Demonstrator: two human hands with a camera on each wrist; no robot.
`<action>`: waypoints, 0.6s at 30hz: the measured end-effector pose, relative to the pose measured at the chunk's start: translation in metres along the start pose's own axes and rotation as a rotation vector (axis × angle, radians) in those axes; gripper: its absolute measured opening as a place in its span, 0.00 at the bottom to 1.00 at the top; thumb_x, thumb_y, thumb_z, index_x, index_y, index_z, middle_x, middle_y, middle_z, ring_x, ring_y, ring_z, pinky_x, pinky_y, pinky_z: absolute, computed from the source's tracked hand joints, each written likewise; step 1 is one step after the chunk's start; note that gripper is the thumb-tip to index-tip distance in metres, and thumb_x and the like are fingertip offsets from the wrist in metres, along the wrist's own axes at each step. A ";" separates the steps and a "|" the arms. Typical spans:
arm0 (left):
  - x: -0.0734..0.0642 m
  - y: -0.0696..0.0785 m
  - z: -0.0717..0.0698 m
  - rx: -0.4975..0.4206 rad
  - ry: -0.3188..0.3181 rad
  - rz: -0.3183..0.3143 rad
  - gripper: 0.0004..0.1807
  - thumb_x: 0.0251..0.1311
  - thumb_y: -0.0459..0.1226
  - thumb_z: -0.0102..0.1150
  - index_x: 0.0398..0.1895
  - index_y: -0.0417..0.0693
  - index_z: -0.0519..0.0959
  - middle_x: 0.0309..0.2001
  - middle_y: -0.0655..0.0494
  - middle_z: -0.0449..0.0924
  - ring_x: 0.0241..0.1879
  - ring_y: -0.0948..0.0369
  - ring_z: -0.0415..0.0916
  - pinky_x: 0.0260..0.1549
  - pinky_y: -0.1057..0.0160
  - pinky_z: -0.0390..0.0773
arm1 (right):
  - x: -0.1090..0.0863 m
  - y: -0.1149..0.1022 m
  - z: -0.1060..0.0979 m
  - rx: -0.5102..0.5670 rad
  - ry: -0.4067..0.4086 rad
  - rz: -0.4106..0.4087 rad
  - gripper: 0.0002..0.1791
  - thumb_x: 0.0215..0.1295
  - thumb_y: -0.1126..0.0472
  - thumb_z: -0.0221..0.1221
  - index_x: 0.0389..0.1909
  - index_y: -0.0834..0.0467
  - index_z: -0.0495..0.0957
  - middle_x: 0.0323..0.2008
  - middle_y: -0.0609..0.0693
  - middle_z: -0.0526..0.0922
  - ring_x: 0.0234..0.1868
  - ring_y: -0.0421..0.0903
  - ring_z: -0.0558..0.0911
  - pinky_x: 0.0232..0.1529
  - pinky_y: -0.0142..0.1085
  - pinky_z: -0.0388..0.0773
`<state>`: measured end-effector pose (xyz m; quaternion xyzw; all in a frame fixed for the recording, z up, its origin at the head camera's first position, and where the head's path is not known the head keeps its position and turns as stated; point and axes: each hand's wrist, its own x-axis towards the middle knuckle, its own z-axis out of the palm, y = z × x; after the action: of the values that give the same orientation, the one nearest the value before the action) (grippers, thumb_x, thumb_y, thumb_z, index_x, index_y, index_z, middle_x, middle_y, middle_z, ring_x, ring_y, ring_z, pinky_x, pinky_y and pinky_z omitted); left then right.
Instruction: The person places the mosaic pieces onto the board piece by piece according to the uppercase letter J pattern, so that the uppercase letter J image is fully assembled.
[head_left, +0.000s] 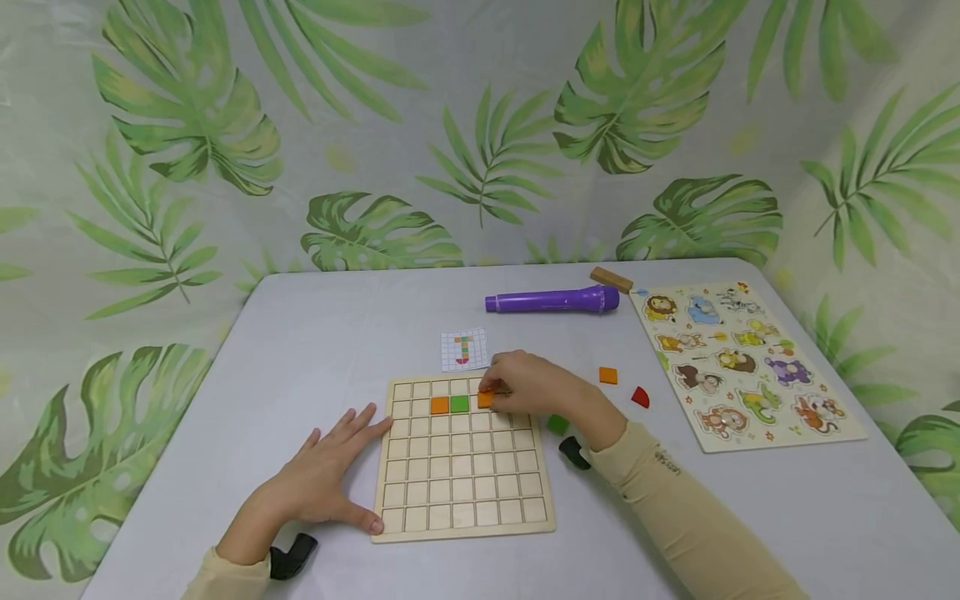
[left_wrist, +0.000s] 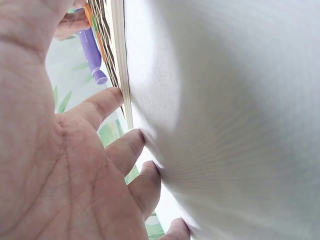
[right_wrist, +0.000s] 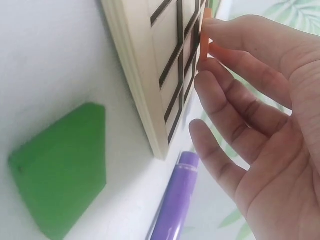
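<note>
Matt wooden board (head_left: pixel 462 467), glossy plastic microphone (head_left: pixel 547 301)

The fingers (head_left: pixel 493 377) of the right hand (head_left: pixel 528 383) partly hide an orange tile (head_left: pixel 485 401), and the hand covers the far right corner of the board (head_left: pixel 462 467). Small print (head_left: pixel 666 463) on the right sleeve (head_left: pixel 690 512) is unreadable. The right-wrist view's bottom edge cuts off the purple microphone (right_wrist: pixel 176 200).

On the white table (head_left: pixel 315 333) I see a gridded board (head_left: pixel 463 467), card (head_left: pixel 463 349), purple microphone (head_left: pixel 551 300), brown block (head_left: pixel 611 280), animal puzzle (head_left: pixel 742 367), orange tile (head_left: pixel 608 376), red piece (head_left: pixel 641 397) and green tile (head_left: pixel 557 424).
</note>
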<state>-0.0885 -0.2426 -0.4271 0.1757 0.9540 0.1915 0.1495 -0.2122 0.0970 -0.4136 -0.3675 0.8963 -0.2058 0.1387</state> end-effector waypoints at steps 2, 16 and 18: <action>0.000 0.000 0.000 0.000 0.001 0.004 0.77 0.26 0.72 0.84 0.86 0.61 0.59 0.88 0.46 0.49 0.86 0.35 0.47 0.73 0.16 0.49 | 0.001 -0.001 0.001 -0.002 -0.002 -0.005 0.13 0.70 0.62 0.69 0.52 0.59 0.90 0.45 0.50 0.87 0.41 0.41 0.79 0.50 0.35 0.82; 0.001 0.000 -0.001 0.008 -0.007 0.003 0.77 0.26 0.72 0.84 0.87 0.62 0.58 0.89 0.46 0.48 0.86 0.36 0.46 0.73 0.17 0.48 | 0.005 -0.004 0.004 -0.020 -0.006 -0.045 0.12 0.71 0.62 0.68 0.52 0.59 0.90 0.46 0.50 0.87 0.42 0.41 0.78 0.51 0.37 0.82; 0.001 0.000 -0.001 0.007 -0.006 0.005 0.77 0.26 0.72 0.84 0.87 0.63 0.58 0.89 0.46 0.48 0.86 0.36 0.46 0.73 0.17 0.48 | 0.006 -0.004 0.005 -0.013 -0.010 -0.042 0.12 0.71 0.62 0.68 0.52 0.59 0.90 0.46 0.50 0.87 0.42 0.41 0.77 0.50 0.36 0.81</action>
<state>-0.0899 -0.2427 -0.4267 0.1793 0.9537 0.1880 0.1512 -0.2120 0.0889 -0.4164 -0.3883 0.8890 -0.2009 0.1362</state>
